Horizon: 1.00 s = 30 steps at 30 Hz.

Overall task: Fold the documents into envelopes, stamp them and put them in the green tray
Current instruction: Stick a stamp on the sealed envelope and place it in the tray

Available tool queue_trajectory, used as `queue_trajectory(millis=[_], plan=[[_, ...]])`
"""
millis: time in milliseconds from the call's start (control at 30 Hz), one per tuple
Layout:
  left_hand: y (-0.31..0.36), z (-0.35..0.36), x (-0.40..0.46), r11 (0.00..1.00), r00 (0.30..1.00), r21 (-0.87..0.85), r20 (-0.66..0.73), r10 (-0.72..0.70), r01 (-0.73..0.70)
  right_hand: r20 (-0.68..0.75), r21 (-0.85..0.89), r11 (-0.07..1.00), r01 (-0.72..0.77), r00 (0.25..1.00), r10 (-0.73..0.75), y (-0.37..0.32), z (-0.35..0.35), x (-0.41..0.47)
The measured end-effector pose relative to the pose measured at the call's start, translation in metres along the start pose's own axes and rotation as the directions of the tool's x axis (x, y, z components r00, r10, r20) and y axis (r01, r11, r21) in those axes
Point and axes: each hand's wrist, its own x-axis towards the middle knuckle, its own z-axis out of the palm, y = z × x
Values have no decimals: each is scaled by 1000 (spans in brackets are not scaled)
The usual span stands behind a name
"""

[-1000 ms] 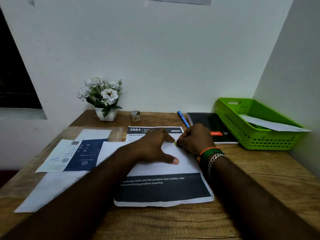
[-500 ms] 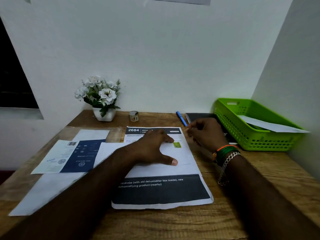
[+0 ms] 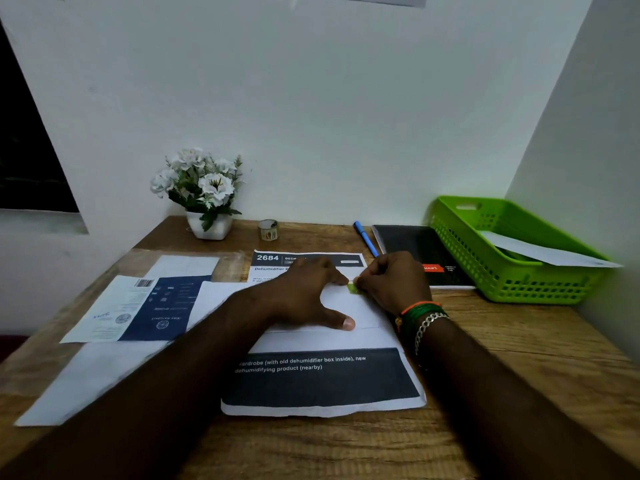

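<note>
Left hand [image 3: 304, 292]: lying spread flat, fingers straight, pressing the white envelope [image 3: 360, 311] onto a printed sheet [image 3: 322, 382] at mid-table. Right hand [image 3: 393, 280]: fingers curled, pressing the green stamp [image 3: 352, 289] at the envelope's far right corner. Green tray [image 3: 512, 265]: sitting far right, holding one envelope [image 3: 543, 252].

Dim light; white walls [image 3: 311, 116] meet in corner, dark window [image 3: 24, 150] at left, wooden desk [image 3: 519, 358] below.
</note>
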Motion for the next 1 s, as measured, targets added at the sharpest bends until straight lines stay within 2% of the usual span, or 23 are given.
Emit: queue_trajectory(millis=[100,300,367,600,800,1000], plan=[[1,-1,-1,1000,1000,8,6,-7,7,3,-17,1000,2,1000,-2,1,0,1],[4,-5,-4,995,998,83,15,-65,63,214,10,998,62,975,-63,4,-17,0],[6,-6,-5,992,997,103,18,-70,68,234,28,997,68,969,-72,3,-19,-4],[9,-6,-5,992,996,102,34,-79,75,96,-159,983,97,992,-83,-12,-5,-14],[8,-4,-3,992,996,108,38,-75,71,227,-91,988,121,969,-98,-6,-13,-13],[9,-5,-5,994,996,73,40,-78,75,58,-200,977,81,996,-70,-12,-2,-14]])
